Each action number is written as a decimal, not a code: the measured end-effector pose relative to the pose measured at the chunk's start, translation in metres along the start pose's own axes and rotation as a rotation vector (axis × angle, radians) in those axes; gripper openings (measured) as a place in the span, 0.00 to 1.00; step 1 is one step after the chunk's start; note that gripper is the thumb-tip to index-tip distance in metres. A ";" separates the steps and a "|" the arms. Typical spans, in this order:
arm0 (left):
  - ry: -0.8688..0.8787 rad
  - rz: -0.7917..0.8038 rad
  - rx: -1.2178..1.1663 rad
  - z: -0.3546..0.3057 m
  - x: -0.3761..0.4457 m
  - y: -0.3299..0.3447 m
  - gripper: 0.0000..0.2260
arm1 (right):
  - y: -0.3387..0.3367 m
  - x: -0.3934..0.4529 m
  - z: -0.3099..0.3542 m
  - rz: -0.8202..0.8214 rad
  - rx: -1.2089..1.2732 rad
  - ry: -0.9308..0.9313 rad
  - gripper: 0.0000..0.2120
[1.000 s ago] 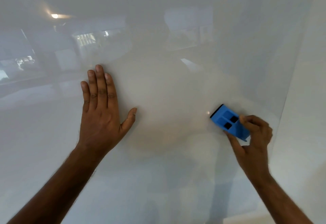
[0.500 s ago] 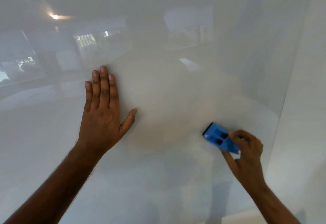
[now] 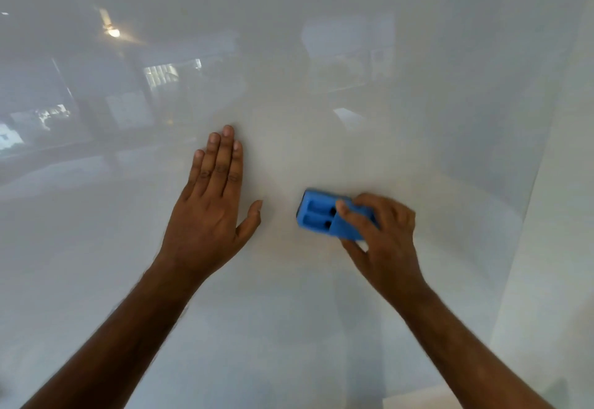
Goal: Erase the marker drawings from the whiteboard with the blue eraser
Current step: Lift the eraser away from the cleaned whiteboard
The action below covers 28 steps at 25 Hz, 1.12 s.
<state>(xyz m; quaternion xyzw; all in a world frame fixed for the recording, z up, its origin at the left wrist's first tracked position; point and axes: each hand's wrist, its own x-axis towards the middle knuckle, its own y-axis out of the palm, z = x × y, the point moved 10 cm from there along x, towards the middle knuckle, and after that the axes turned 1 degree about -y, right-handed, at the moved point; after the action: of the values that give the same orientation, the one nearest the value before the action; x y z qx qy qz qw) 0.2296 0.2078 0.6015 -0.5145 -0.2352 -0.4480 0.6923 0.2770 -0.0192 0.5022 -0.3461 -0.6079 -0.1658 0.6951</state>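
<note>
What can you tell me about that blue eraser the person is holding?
The blue eraser is a small rectangular block that looks like moulded plastic or foam, with two long recessed slots in its back. It lies flat against the glossy whiteboard, long side roughly level. The right hand grips its right end, one finger across the back. It sits just right of the left hand, apart from it. Slight blur hides finer detail.

Glossy whiteboard bears a flat left hand and blue eraser.
</note>
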 end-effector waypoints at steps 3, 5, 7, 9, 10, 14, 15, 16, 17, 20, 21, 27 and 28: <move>0.001 0.013 0.002 0.005 -0.016 0.002 0.37 | 0.010 -0.060 -0.013 0.142 -0.128 -0.133 0.32; -0.012 0.023 -0.018 0.007 -0.028 0.003 0.37 | 0.001 -0.078 -0.038 0.179 -0.186 -0.124 0.33; -0.020 0.032 -0.040 0.002 -0.043 0.008 0.37 | -0.020 -0.072 -0.067 0.170 -0.190 -0.011 0.31; -0.021 0.050 -0.072 -0.009 -0.058 0.016 0.37 | -0.046 -0.057 -0.095 0.117 -0.153 0.200 0.27; -0.018 0.058 -0.085 -0.015 -0.064 0.020 0.37 | -0.056 -0.051 -0.107 0.079 -0.119 0.314 0.26; -0.021 0.076 -0.147 -0.039 -0.078 0.028 0.36 | -0.068 -0.080 -0.134 -0.016 0.166 0.717 0.32; -0.033 0.079 -0.167 -0.042 -0.081 0.029 0.36 | -0.066 -0.096 -0.129 -0.006 0.196 0.755 0.32; -0.041 0.092 -0.187 -0.049 -0.086 0.031 0.37 | -0.065 -0.120 -0.124 0.019 0.204 0.788 0.32; -0.042 0.111 -0.214 -0.058 -0.093 0.036 0.37 | -0.066 -0.149 -0.119 0.055 0.198 0.826 0.31; -0.035 0.180 -0.278 -0.092 -0.118 0.056 0.38 | -0.079 -0.241 -0.109 0.186 0.112 0.931 0.30; -0.028 0.204 -0.311 -0.107 -0.126 0.065 0.38 | -0.087 -0.275 -0.110 0.256 0.047 0.973 0.30; 0.048 0.280 -0.473 -0.193 -0.160 0.098 0.37 | -0.137 -0.468 -0.120 0.712 -0.242 1.295 0.32; 0.059 0.277 -0.486 -0.207 -0.163 0.101 0.37 | -0.147 -0.495 -0.116 0.785 -0.284 1.332 0.32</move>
<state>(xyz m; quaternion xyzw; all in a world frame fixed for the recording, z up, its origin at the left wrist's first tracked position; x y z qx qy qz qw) 0.2092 0.0850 0.3485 -0.6793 -0.0281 -0.4073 0.6099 0.1642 -0.2966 0.0659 -0.4488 0.1308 -0.1565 0.8700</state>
